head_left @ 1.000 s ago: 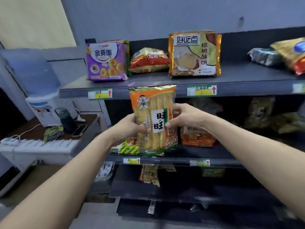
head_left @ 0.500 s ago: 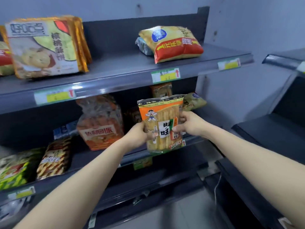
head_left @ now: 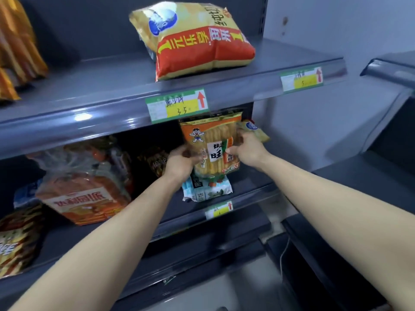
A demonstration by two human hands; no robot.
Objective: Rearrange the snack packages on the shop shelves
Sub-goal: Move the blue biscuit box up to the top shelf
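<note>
Left hand [head_left: 179, 161] and right hand [head_left: 247, 149] pinch cracker pack [head_left: 211, 140] edges, upright. Advise: seat base behind white packet [head_left: 206, 190] before letting go.

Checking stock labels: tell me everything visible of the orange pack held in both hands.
The orange pack is glossy plastic: a cartoon child on top, a white label with black characters, a clear window showing pale yellow sticks. It stands upright under the upper shelf, over a white-and-green packet lying flat. The left hand grips its left edge, the right hand its right.
</note>
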